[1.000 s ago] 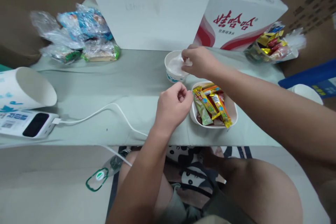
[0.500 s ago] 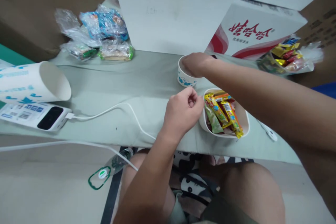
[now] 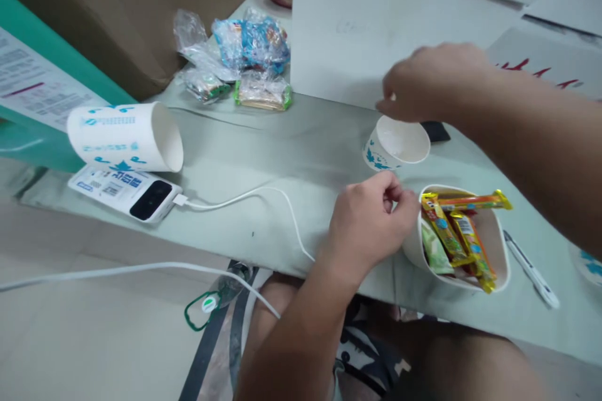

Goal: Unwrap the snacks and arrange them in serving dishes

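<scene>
Just above a small white paper cup (image 3: 404, 141) with blue leaf prints hovers my right hand (image 3: 433, 81), slightly blurred. Its fingers are curled together, and what they hold, if anything, I cannot make out. My left hand (image 3: 369, 219) is closed in a pinch, thumb and forefinger together against the outer left side of a white tub (image 3: 502, 263). Anything inside that pinch is hidden. Yellow-wrapped candy sticks (image 3: 470, 241) and a pale green packet (image 3: 435, 250) fill the tub. One orange and yellow stick (image 3: 475, 202) juts over its right rim.
A white pen (image 3: 531, 269) lies right of the tub. At left, a large paper cup (image 3: 117, 138) rests on its side above a power bank (image 3: 126, 194) with a white cable (image 3: 254, 191). Wrapped snacks (image 3: 251, 44) lie behind. A white carton (image 3: 352, 31) stands at the back.
My right hand has come up out of the small paper cup and now hangs above it. My view has turned left, so things appear further right. The left hand stays beside the tub.
</scene>
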Tool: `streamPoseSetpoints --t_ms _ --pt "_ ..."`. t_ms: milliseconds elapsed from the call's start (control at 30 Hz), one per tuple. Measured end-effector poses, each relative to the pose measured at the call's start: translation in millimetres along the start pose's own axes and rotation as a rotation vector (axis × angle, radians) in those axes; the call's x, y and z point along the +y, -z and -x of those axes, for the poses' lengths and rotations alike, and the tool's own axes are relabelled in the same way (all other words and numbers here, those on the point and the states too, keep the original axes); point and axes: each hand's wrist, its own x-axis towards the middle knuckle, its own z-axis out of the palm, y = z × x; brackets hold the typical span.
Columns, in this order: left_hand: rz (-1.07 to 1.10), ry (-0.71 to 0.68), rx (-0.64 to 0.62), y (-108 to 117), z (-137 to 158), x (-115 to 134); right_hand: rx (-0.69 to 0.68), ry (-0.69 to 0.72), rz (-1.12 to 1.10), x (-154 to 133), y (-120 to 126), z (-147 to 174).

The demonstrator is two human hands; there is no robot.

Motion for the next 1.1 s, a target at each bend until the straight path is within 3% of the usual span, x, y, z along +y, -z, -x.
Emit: streamPoseSetpoints --t_ms 67,133,200,300,367,500,633,733,833,933,967,1100 --pt "-0.062 0.023 0.012 4 -1 -1 -0.069 0.032 0.255 -43 -5 -18" --pt "-0.19 0.044 -0.012 6 -2 -4 -0.155 0.167 0.206 -81 -29 -39" --pt "-0.326 0.076 -0.052 5 -3 -8 -0.263 0.218 0.175 -105 -63 -60" --pt "-0.449 0.157 -0.146 2 -5 -13 -0.289 0.207 0.118 -114 -110 -84" --pt "-0.482 0.186 -0.199 0 -5 -16 -0.279 0.17 0.089 -112 -128 -89" --pt "-0.431 0.117 -0.197 1 -3 -17 -0.302 0.163 0.066 -104 -125 -71" --pt "-0.32 0.049 -0.196 6 -4 -14 -0.255 0.16 0.032 -90 -78 -9" --pt "-0.201 0.047 -0.135 7 -6 -11 0.058 0.11 -0.005 -68 -30 67" --pt "0.193 0.062 -0.167 2 -5 -8 0.417 0.049 0.032 -44 -3 154" --pt "0.663 0.047 -0.374 -17 -3 -7 0.618 -0.038 0.074 -27 -13 226" --pt "0.75 0.038 -0.439 -27 -2 -8 0.627 -0.066 0.08 -25 -21 244" --pt "0.732 -0.022 -0.478 -69 3 -15 0.458 -0.096 -0.061 -22 -39 298"
